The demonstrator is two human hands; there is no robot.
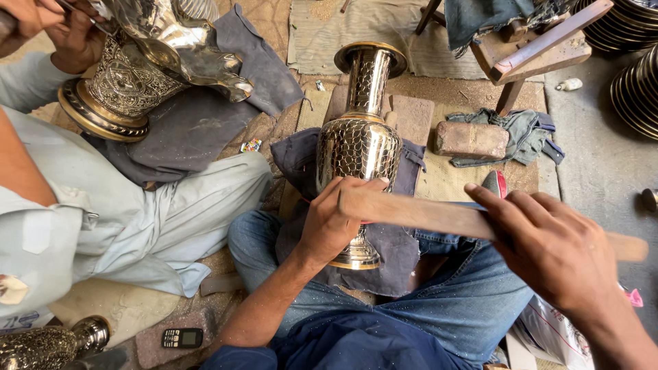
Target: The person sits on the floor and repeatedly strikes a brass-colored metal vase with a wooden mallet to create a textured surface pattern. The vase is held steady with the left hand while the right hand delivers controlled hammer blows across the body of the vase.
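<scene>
left hand (334,223): fingers curled and pressed together, gripping the near end of a long flat wooden stick (439,218); thumb tip up by the belly of the vase, hand right in front of the vase stem.
right hand (552,250): lies on top of the stick's right half, index finger stretched straight along the wood, other fingers folded over the edge; cannot tell if thumb wraps under.
wooden stick: held across the frame, roughly level, slightly lower on the right, far end sticking out past the right hand; blurred.
brass vase (360,140): shiny, scale-pattern engraving, lies over the lap on a dark blue cloth (394,253), mouth pointing away, foot toward the person; stick crosses just in front of its lower belly, contact unclear.
lap: blue jeans (466,294), person seated on the floor.
co-worker: on the left, pale clothes, both hands at top left on a second engraved brass vessel (137,68) resting on a grey cloth (199,123).
brick (470,139): right of the vase mouth, beside a crumpled rag (528,133).
wooden stool (534,48): top right, cloth draped on it.
stacked metal plates (637,82): right edge.
phone (181,337): small, dark, on the floor at bottom left, near another brass piece (48,342).
</scene>
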